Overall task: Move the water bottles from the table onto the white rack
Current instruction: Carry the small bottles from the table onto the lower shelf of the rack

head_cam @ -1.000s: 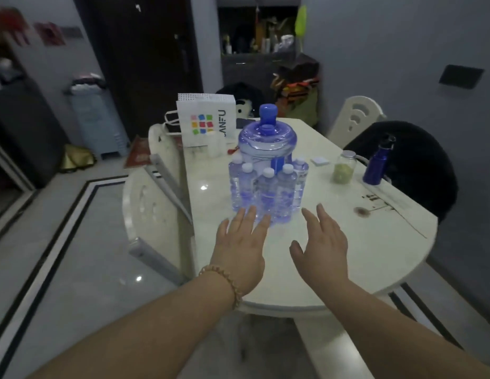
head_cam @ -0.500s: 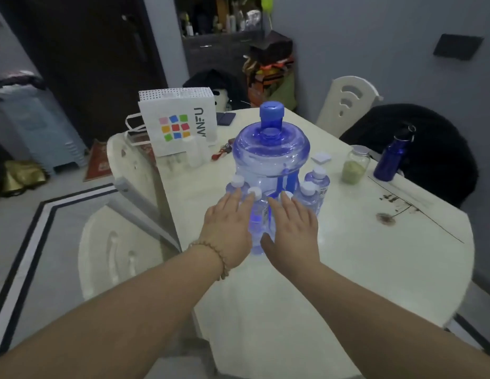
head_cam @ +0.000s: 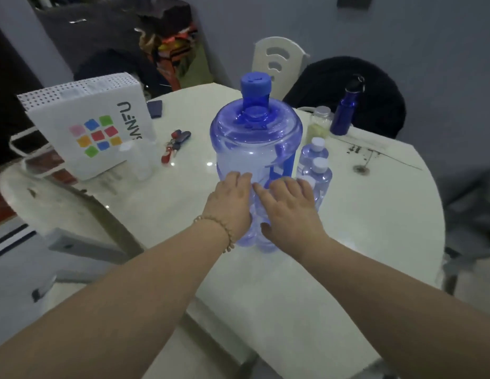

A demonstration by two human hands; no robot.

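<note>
Both hands are on the cluster at mid-table. The left hand (head_cam: pixel 231 203), a bead bracelet (head_cam: pixel 220 228) at its wrist, lies fingers-forward over the top of a small water bottle (head_cam: pixel 245 236) at the front of the group, and the right hand (head_cam: pixel 291 206) does the same just beside it, covering the neighbouring bottle (head_cam: pixel 265 242). Fingers are spread and draped over the caps; whether either hand has actually closed around its bottle, I cannot tell from this angle.

Right behind them stands the big blue jug (head_cam: pixel 256 144), translucent, blue cap on, upright; it looks empty or nearly so, though the blur makes that uncertain. To its right, two more small bottles (head_cam: pixel 317 170) with white caps stand upright, one behind the other, touching the jug's side. They appear clear-walled with a bluish tint.

Further back on the white table (head_cam: pixel 375 214): a glass jar (head_cam: pixel 319 124) with a silver lid, holding something pale yellow-green, and next to it a dark blue metal flask (head_cam: pixel 343 113). On the left sits a white paper bag (head_cam: pixel 96 127) with coloured squares, and a bunch of keys (head_cam: pixel 174 146) lies between bag and jug.
</note>
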